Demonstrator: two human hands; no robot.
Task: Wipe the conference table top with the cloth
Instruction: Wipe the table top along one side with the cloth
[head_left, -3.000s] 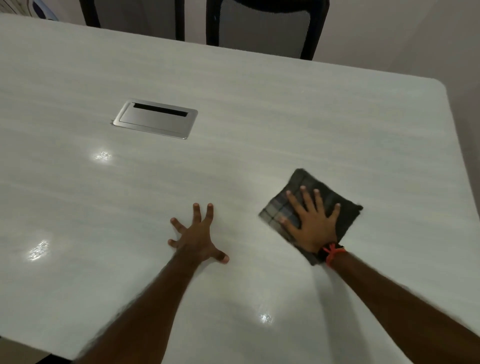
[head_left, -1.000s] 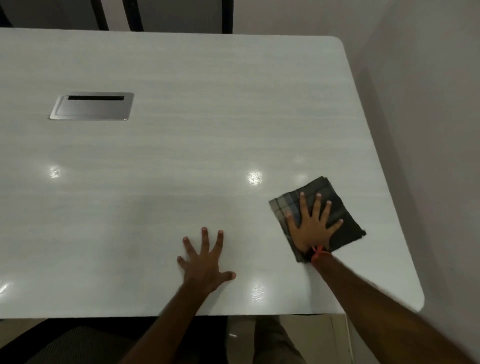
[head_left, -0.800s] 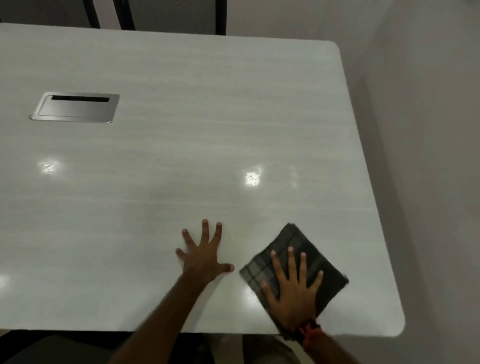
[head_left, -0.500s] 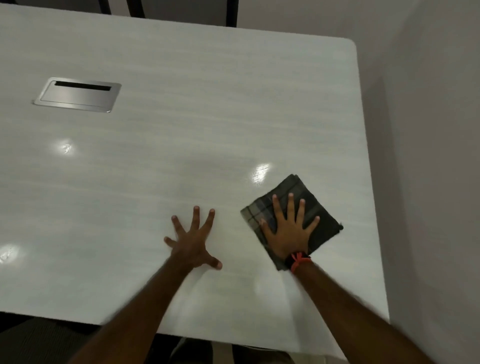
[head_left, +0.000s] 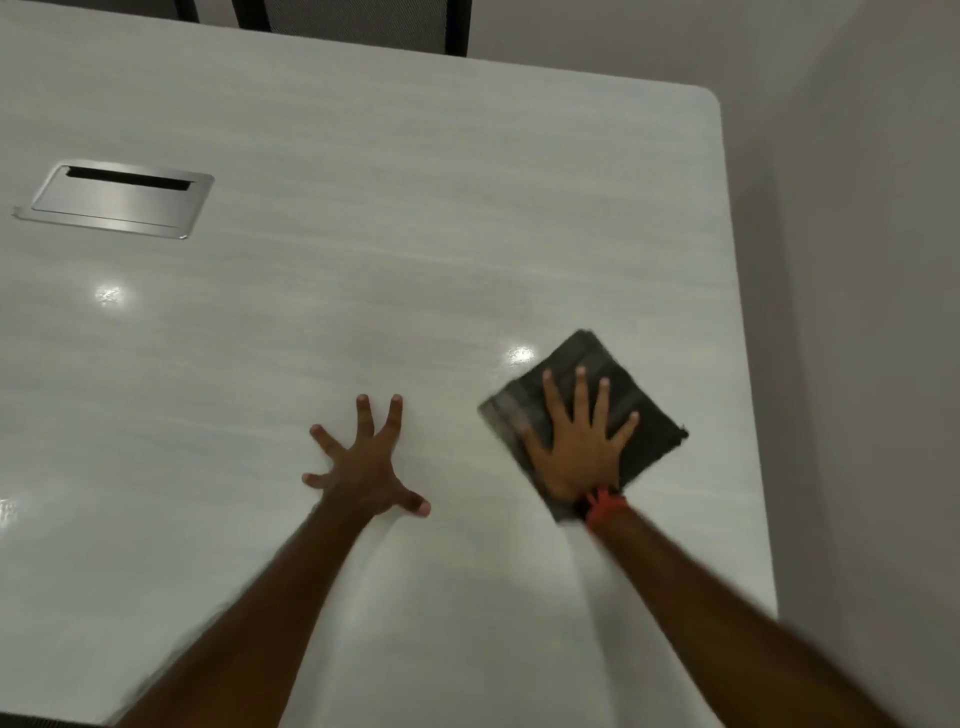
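Observation:
The white conference table (head_left: 415, 234) fills most of the view. A dark, folded, checked cloth (head_left: 641, 410) lies flat on it near the right edge. My right hand (head_left: 579, 447) presses down on the cloth with the palm flat and the fingers spread; an orange band is on that wrist. My left hand (head_left: 366, 467) rests flat on the bare table top to the left of the cloth, fingers apart, with nothing in it. The cloth and both forearms look blurred by motion.
A brushed metal cable box lid (head_left: 117, 200) is set flush into the table at the left. A dark chair (head_left: 358, 21) stands behind the far edge. A plain wall (head_left: 857, 312) runs close along the table's right edge.
My right hand has slid the cloth from the near table edge away from me, toward the middle. The left hand stays flat on the table, a little farther forward.

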